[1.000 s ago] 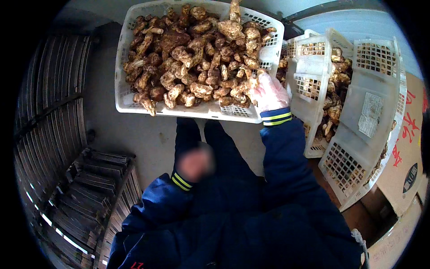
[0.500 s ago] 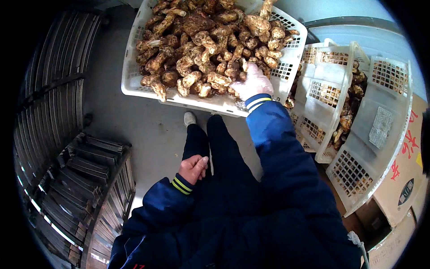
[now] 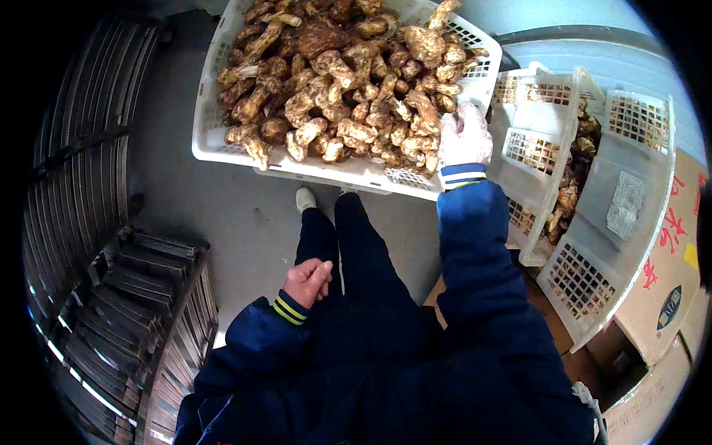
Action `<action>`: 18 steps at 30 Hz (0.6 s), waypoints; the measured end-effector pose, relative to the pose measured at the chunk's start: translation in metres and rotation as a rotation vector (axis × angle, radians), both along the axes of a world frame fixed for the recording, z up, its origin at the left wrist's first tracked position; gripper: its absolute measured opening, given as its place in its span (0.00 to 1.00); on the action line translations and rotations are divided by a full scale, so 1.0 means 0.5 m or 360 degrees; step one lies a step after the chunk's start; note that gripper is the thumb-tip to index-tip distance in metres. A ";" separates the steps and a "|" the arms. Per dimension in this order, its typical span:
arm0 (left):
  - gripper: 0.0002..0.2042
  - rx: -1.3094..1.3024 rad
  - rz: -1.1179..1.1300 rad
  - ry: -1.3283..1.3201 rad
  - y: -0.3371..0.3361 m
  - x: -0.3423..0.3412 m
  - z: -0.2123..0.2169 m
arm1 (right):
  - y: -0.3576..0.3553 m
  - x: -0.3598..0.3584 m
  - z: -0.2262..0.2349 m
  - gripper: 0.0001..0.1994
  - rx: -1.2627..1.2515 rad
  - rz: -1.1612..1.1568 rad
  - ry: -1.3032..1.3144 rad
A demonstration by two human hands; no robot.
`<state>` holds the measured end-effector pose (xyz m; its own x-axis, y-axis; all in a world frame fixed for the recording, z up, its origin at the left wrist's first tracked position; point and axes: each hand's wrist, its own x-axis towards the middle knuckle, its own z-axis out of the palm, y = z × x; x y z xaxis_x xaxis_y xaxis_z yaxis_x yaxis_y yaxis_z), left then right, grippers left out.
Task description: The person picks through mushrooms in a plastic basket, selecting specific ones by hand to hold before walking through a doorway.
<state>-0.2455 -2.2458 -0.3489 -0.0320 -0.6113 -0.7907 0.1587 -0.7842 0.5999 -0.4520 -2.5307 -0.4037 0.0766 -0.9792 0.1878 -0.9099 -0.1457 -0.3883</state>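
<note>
A white plastic crate point(image 3: 475, 89) is heaped with brown, dirt-specked mushrooms point(image 3: 326, 104), some with pale stems. My right hand point(image 3: 465, 137), whitish as if in a thin glove, is at the near right part of this crate, just right of the heap. Its fingers are bent and bunched, tips turned down. Whatever they hold, if anything, is hidden. Down in front of my trousers, well away from the crate, my left hand point(image 3: 308, 282) is closed in a loose fist with nothing showing in it.
To the right, more white crates point(image 3: 538, 148) lean tilted, with mushrooms point(image 3: 569, 189) between them. Cardboard boxes point(image 3: 671, 297) with red handwriting are beside and below these. Dark slatted racks point(image 3: 148, 274) stand along the left. My feet are on grey floor point(image 3: 245, 215) below the crate.
My right hand has moved right, from the near edge of the mushroom heap to the crate's right side. My left hand stays closed and low. The view has shifted slightly.
</note>
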 end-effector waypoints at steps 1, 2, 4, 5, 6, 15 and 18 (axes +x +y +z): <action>0.17 -0.0091 -0.0079 -0.0070 0.011 0.000 -0.011 | 0.006 0.004 0.003 0.16 -0.0028 0.0000 -0.0134; 0.17 -0.0123 -0.0118 -0.0107 0.018 -0.001 -0.015 | 0.015 0.019 0.012 0.15 0.0057 -0.0005 -0.0158; 0.17 -0.0131 -0.0160 -0.0132 0.031 -0.005 -0.028 | 0.035 0.046 0.019 0.16 0.0037 0.0230 -0.0190; 0.17 -0.0129 -0.0158 -0.0124 0.023 -0.007 -0.024 | 0.049 0.059 0.006 0.17 0.0147 0.0380 -0.0194; 0.17 -0.0127 -0.0156 -0.0117 0.017 -0.007 -0.019 | 0.058 0.076 0.005 0.18 0.0298 0.0485 -0.0082; 0.16 0.0238 -0.0047 0.0087 0.001 -0.009 -0.008 | 0.020 0.129 -0.016 0.15 0.0621 0.0344 0.0155; 0.16 -0.0037 -0.0165 -0.0053 0.030 -0.016 -0.040 | -0.017 0.104 -0.013 0.17 0.0398 0.0364 -0.0113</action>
